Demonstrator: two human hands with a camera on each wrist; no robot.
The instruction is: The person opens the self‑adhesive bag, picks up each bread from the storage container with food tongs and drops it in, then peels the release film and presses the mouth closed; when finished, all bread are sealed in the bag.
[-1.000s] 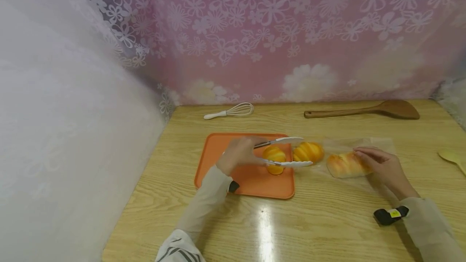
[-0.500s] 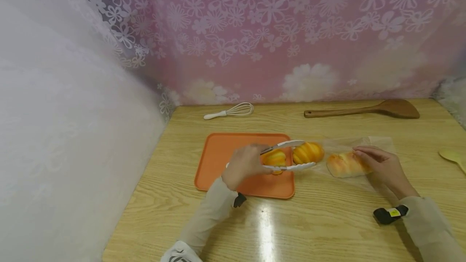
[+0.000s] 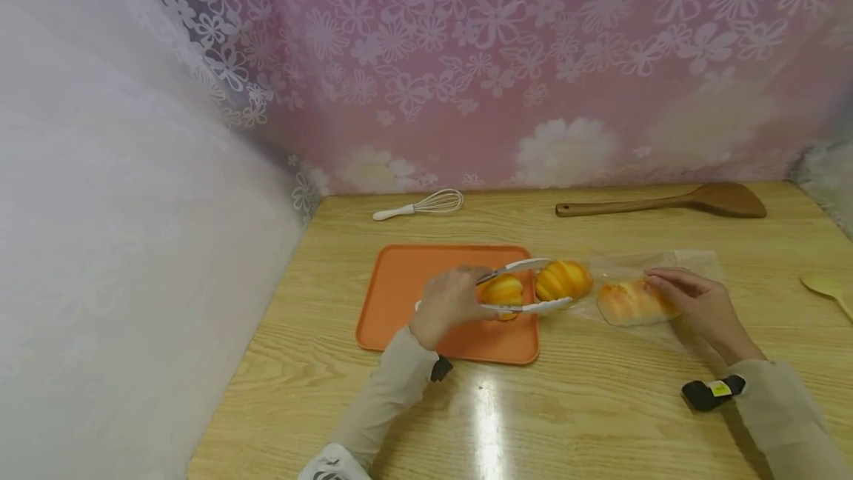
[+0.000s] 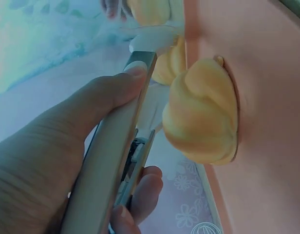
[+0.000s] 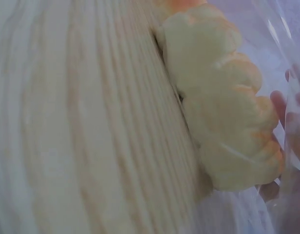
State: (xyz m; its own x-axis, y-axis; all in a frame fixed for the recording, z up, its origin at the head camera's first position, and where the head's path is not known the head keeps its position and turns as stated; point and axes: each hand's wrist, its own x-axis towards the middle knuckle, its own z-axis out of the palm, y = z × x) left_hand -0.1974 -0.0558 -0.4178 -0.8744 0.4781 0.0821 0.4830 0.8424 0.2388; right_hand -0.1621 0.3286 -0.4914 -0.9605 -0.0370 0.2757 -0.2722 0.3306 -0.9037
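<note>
There it was, the left hand (image 3: pixel 449 306) wrapped round a pair of metal tongs with white scalloped tips (image 3: pixel 546 306), the jaws spread wide over a yellow ridged bun (image 3: pixel 503 290) on the flat orange tray (image 3: pixel 406 302), the tips flanking a second, orange-gold striped bun (image 3: pixel 563 281) at the tray's right rim! Across from it, the right hand (image 3: pixel 696 310) touched a clear plastic bag (image 3: pixel 700 265) beside its pale golden lumpy loaf (image 3: pixel 629 302), though whether those fingers pinched the film you couldn't tell

Kitchen-like setting: whisk (image 3: pixel 412 208), wooden spatula (image 3: pixel 666 204), table (image 3: pixel 573 413), flowered curtain (image 3: pixel 493 65).
</note>
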